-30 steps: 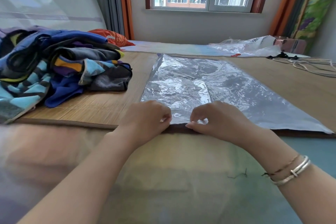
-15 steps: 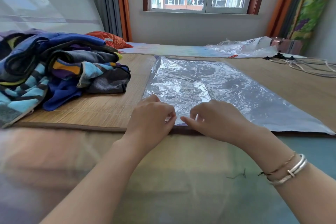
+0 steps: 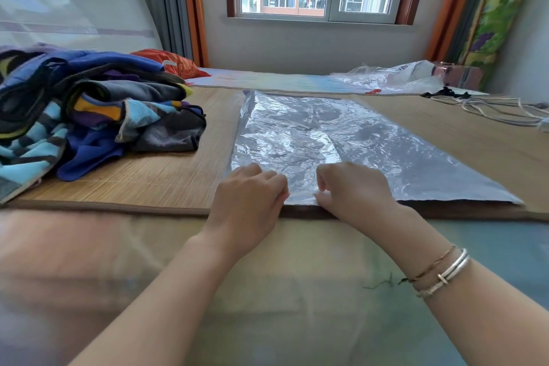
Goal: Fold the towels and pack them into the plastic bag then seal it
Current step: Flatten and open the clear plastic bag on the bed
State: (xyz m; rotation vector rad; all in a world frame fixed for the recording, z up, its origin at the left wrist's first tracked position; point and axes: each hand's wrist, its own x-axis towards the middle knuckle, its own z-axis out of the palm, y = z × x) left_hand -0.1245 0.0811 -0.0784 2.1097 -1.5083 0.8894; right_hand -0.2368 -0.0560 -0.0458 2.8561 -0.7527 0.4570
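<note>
A large clear plastic bag [image 3: 341, 140] lies flat on the bamboo mat [image 3: 154, 175], its near edge along the mat's front border. My left hand [image 3: 252, 193] and my right hand [image 3: 353, 190] sit side by side at that near edge, fingers curled, each pinching the bag's rim. A heap of unfolded towels [image 3: 89, 110] in blue, black, grey and yellow stripes is piled on the mat to the left, apart from the bag.
An orange cloth [image 3: 172, 62] lies behind the towel heap. More crumpled clear plastic [image 3: 395, 77] and a small box [image 3: 457, 74] sit at the back right. White cables [image 3: 499, 110] trail along the right side. A window and curtains are beyond.
Both hands have shifted slightly forward onto the bag's near edge and their fingertips now pinch the rim a little further apart. The view has tilted slightly.
</note>
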